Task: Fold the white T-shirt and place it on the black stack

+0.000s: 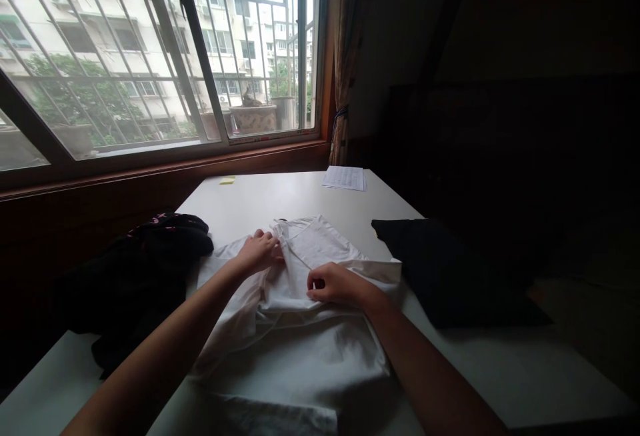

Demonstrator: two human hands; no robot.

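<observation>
A white shirt (320, 343) lies spread and wrinkled on the table in front of me, its collar end toward the far side. Near the collar, my left hand (260, 251) has its fingers curled onto the cloth; the fingertips are partly hidden by folds. Lower and to the right, my right hand (333, 283) pinches the front of the shirt between thumb and forefinger. A dark strip shows at the neck opening.
A heap of black clothing (150, 276) with pink marks lies at the left table edge. Dark folded cloth (460, 276) rests on the right. Papers (344, 178) and a yellow note (227, 181) sit at the white table's (280, 189) far end, below a barred window (165, 56).
</observation>
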